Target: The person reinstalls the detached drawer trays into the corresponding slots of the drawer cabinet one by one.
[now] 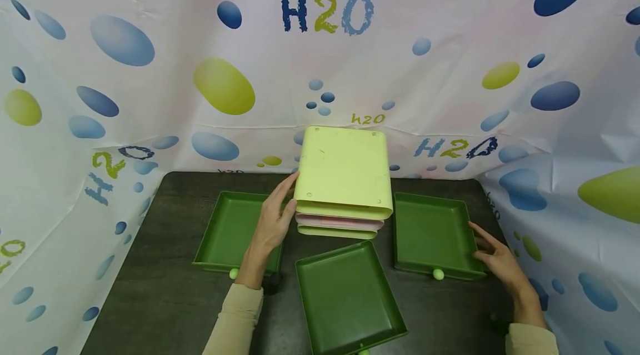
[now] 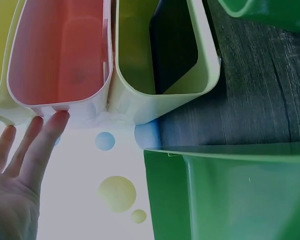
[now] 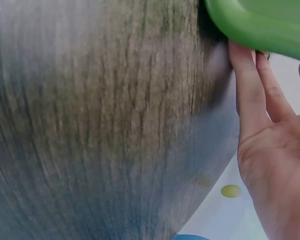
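Note:
A drawer cabinet (image 1: pixel 345 169) stands at the middle back of the table, its top pale yellow, with a pink section below and a yellow one at the bottom. My left hand (image 1: pixel 272 216) lies along its left side, fingers extended. In the left wrist view the fingertips touch the outside of the open pink section (image 2: pixel 65 55). At the right, my right hand (image 1: pixel 500 259) has its fingers at the right edge of a green drawer (image 1: pixel 432 233). From the right wrist, the fingers (image 3: pixel 249 90) look fairly straight against that drawer's underside or rim.
Another green drawer (image 1: pixel 237 227) with a light green knob (image 1: pixel 234 273) lies left of the cabinet, partly behind my left arm. A third green drawer (image 1: pixel 350 294) sits askew in front. The dark wooden table (image 1: pixel 150 277) meets a patterned sheet (image 1: pixel 415 88) behind and at both sides.

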A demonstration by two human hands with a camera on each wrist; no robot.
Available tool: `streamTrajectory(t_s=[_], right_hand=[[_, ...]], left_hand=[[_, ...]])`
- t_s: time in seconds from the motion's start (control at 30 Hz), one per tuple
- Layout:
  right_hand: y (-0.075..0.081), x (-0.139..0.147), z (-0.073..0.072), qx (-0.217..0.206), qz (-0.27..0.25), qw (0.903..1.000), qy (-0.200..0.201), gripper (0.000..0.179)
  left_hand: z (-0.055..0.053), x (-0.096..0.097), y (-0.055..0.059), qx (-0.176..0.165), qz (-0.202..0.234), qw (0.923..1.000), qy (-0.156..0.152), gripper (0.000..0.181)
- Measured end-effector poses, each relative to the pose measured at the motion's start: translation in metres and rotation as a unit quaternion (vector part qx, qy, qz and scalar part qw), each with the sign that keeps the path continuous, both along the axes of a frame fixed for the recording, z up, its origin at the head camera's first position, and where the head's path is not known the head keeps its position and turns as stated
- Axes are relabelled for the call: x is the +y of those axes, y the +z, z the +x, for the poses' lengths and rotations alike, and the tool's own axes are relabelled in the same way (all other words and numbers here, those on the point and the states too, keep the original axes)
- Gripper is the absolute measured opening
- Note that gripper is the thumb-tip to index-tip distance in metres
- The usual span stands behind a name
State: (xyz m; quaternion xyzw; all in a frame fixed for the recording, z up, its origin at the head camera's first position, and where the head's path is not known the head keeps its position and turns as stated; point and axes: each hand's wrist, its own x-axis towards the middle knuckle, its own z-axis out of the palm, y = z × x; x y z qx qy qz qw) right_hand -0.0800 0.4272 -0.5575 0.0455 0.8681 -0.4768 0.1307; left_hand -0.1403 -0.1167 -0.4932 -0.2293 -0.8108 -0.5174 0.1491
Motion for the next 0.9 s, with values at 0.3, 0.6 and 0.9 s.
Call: streamTrajectory(t_s=[0.3,0.6,0.9], right_hand=[[0.0023,0.0029,0.0011,-0.009,-0.046,0.9989,-0.004,0.076],[0.001,0.0024,0.0049,-0.045,-0.018,0.9988,0.0,0.077],[0.0101,0.0043,0.0097,-0.034,-0.043,0.9985,-0.001,0.078]], left_hand=[[0.0002,0.0037,-0.0009,-0.045,0.009,0.9987,-0.022,0.063],[0.0011,0.0047,-0.0008,-0.028,0.002,0.9993,-0.024,0.057],[0.0014,0.0085,0.0029,0.008,0.001,0.9999,-0.012,0.05]])
